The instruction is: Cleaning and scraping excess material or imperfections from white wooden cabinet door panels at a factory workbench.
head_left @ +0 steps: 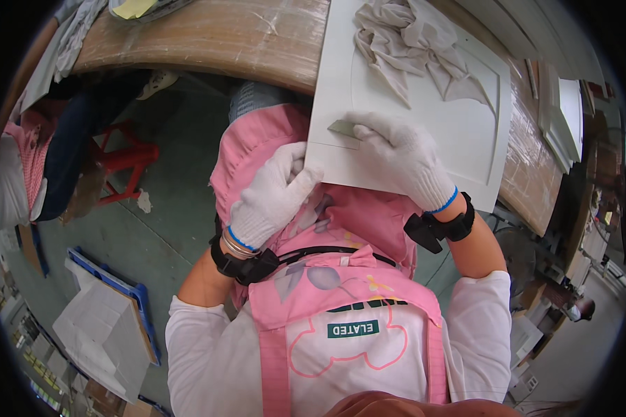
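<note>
White panel lying at edge of brown, film-wrapped surface, near side reaching over person's pink apron. Left hand, white-gloved: grip pinching panel's near left corner. Right hand, same glove: grip closed on flat grey-green piece, held against panel face near left edge. Crumpled pale cloth on panel's far part, beyond right hand. Black wrist straps on both arms. Off left: red stool on green floor.
</note>
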